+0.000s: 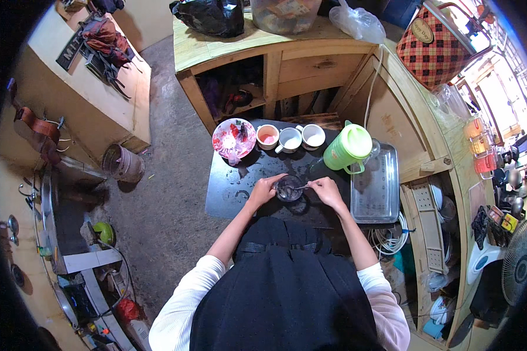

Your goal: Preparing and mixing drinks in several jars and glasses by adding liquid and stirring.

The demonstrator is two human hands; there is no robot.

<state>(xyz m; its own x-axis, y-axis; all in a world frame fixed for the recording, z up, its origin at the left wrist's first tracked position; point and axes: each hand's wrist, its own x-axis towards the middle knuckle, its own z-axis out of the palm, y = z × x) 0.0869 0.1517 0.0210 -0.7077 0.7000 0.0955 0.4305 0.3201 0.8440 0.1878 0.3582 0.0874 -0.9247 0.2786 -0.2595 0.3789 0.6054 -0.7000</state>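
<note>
Left hand (264,189): grasping, fingers curled against the near left side of a small, round, see-through glass cup (287,193), steadying it.
Right hand (327,191): grasping, thumb and fingers pinching the handle of a thin, silvery spoon (302,188) that slants into the cup.
Cup: on the dark, smooth-topped low table (223,190), between the two hands and just in front of the person's black-clad lap; I cannot make out what it contains.
Tabletop: wet-looking rings and smears around the left hand.
Mug row: beyond the cup, a pale mug with pinkish contents (267,140), then a plain white mug (289,141), then another white mug (314,136), side by side.
Left of the mugs: a round pink-and-white dish (217,139) heaped with red and whitish, crumpled-looking bits.
Right of the mugs: a tall, lime-green lidded pitcher (341,150), its handle toward the person.
Right edge: a shallow, rectangular, silvery see-through tray (375,202), just beside the pitcher.
Behind: a pale wooden counter (310,73) with open compartments.
</note>
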